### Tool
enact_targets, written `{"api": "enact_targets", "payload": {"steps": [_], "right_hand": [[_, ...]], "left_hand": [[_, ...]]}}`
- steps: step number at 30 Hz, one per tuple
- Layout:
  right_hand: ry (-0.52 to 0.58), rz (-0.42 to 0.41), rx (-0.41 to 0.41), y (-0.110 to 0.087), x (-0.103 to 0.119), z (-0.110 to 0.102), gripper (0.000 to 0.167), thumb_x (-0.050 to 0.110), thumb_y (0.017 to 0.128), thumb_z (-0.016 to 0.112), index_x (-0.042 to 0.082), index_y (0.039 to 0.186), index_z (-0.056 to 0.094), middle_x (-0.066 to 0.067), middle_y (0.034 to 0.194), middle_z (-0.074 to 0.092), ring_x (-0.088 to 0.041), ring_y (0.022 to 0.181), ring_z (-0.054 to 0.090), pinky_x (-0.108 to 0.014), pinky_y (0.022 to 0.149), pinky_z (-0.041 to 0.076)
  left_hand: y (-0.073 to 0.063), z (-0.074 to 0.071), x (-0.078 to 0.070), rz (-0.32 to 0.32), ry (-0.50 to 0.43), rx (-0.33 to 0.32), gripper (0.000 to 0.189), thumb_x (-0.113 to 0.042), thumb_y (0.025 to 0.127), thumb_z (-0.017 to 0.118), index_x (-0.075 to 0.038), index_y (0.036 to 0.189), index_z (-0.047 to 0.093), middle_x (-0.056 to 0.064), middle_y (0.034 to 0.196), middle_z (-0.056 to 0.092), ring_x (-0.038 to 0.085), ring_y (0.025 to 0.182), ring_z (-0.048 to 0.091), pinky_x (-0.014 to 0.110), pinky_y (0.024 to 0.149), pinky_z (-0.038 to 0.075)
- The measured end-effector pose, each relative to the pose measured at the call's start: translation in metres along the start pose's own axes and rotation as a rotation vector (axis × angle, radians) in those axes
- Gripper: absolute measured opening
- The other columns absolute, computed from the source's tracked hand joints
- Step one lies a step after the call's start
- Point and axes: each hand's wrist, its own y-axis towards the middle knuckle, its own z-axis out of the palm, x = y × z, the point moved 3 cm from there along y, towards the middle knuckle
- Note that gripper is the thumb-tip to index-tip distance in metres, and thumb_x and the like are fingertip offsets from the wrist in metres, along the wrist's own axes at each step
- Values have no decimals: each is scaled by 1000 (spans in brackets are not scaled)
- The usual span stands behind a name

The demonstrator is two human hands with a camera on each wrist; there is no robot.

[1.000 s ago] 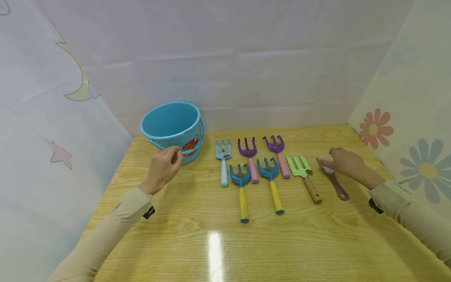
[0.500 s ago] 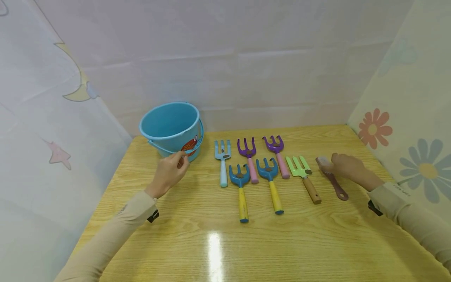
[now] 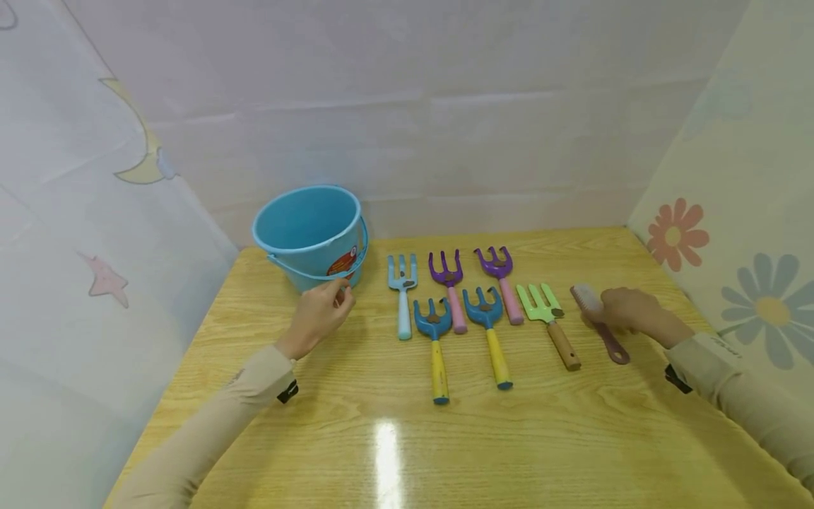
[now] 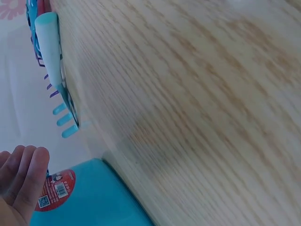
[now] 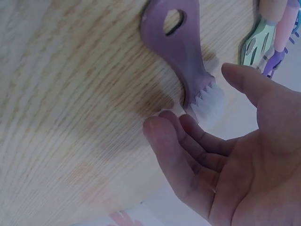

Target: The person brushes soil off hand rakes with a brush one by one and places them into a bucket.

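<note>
Right hand [image 3: 629, 309] grasps nothing, fingers loosely bent round air. Brush [image 5: 185, 61] lies just beneath it on tabletop [image 3: 496, 452]; contact unclear. Left hand [image 3: 318, 314], also unladen, near bucket [image 3: 318, 261]. Probably best: pinch handle [image 5: 176, 44], avoid squeezing bristles [image 5: 209, 103].

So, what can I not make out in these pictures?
Head: floor of the bucket, hidden by its near wall.
Head: part of the brush, covered by the right hand.
Left wrist: part of the red sticker, behind the left hand.
Right wrist: green fork, cut off by top edge.
</note>
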Motion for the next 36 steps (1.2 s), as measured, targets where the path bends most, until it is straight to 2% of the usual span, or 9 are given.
{"api": "enact_targets", "payload": {"steps": [7, 18, 31, 36], "right_hand": [[4, -25, 18, 1, -3, 4, 44, 45, 94, 60, 3, 82, 51, -8, 57, 52, -15, 43, 46, -26, 41, 35], [24, -18, 50, -1, -1, 3, 41, 42, 94, 61, 5, 81, 50, -6, 55, 51, -10, 42, 40, -22, 41, 32], [41, -25, 65, -2, 0, 4, 39, 40, 95, 61, 4, 84, 50, -6, 63, 49, -11, 45, 43, -25, 44, 36], [63, -20, 89, -3, -1, 5, 40, 39, 96, 61, 2, 86, 49, -5, 66, 47, -11, 46, 41, -25, 44, 36]], "left_hand": [[2, 6, -4, -44, -6, 44, 17, -9, 95, 54, -1, 92, 68, 6, 72, 66, 18, 59, 61, 34, 53, 51], [1, 17, -9, -110, 31, 132, 18, -13, 95, 54, -3, 98, 69, 2, 72, 64, 14, 57, 58, 33, 53, 50], [1, 32, -8, -247, 22, 207, 19, -17, 96, 53, -5, 99, 68, 2, 72, 64, 12, 53, 55, 31, 49, 47], [0, 38, -9, -279, -20, 233, 16, -16, 96, 54, -6, 97, 66, 1, 69, 63, 10, 52, 54, 30, 50, 46]]}}
